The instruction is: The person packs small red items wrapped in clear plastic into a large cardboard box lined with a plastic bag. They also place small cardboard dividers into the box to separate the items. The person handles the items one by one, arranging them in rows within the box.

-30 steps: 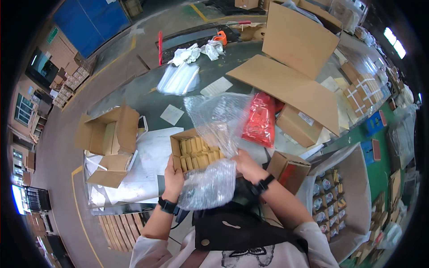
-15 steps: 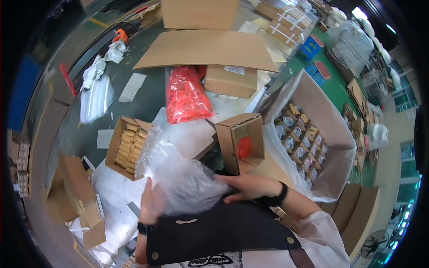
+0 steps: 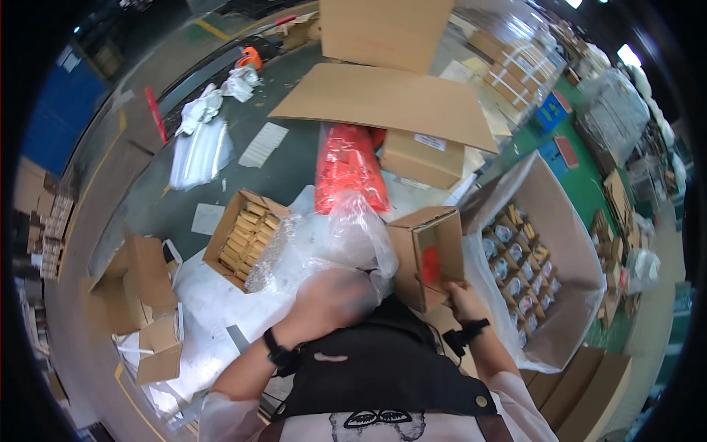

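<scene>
My right hand (image 3: 465, 300) grips the lower right edge of a small open cardboard box (image 3: 414, 254), which has something red inside. Smeared by motion, my left hand (image 3: 335, 296) is at the near end of crumpled clear plastic (image 3: 361, 225); whether its fingers hold the plastic cannot be made out. Bubble wrap (image 3: 269, 258) spreads left of that plastic, against an open carton (image 3: 210, 258) packed with rows of small tan pieces. Just beyond lies a clear bag of red items (image 3: 350, 166).
At the right stands a large lined carton (image 3: 563, 309) with divided cells holding wrapped items. An open empty carton (image 3: 143, 276) is at the left. A cardboard flap (image 3: 383, 92) overhangs a closed box (image 3: 420, 158) at the back. Clear plastic sleeves (image 3: 200, 155) lie at the far left.
My right hand has left the plastic and taken hold of the small box's edge. My left hand has moved right along the plastic, which is now partly bunched upright. The whole view has shifted.
</scene>
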A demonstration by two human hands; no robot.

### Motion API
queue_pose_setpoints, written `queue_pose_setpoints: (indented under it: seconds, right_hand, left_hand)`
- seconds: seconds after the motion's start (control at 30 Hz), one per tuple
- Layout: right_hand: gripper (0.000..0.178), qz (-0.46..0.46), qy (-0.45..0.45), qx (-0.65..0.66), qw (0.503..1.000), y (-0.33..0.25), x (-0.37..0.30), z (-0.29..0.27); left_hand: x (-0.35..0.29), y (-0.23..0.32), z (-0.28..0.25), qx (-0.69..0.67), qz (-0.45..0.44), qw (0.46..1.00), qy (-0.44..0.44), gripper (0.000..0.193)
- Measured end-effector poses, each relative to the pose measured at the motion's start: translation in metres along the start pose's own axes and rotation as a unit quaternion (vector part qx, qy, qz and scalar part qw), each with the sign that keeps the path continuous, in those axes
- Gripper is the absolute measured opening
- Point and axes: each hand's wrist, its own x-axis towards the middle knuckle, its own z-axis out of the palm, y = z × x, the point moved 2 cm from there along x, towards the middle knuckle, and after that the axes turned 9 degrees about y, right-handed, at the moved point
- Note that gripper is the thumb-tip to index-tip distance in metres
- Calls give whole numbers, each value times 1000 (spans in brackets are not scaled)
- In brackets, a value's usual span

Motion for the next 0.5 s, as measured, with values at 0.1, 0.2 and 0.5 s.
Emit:
queue_pose_setpoints:
  seconds: [0.1,0.2,0.5]
  right_hand:
    - [34,-35,-79,14,996,-80,-50,11]
    - [36,-62,-127,69,988,-166,-86,61]
    - [23,-61,-311,-115,942,-249,-23,345]
  left_hand:
    - [-13,-32,61,111,51,962,-245,46]
    - [-28,-52,92,106,18,945,-308,52]
    - [-47,-47,-58,-105,-195,975,13,40]
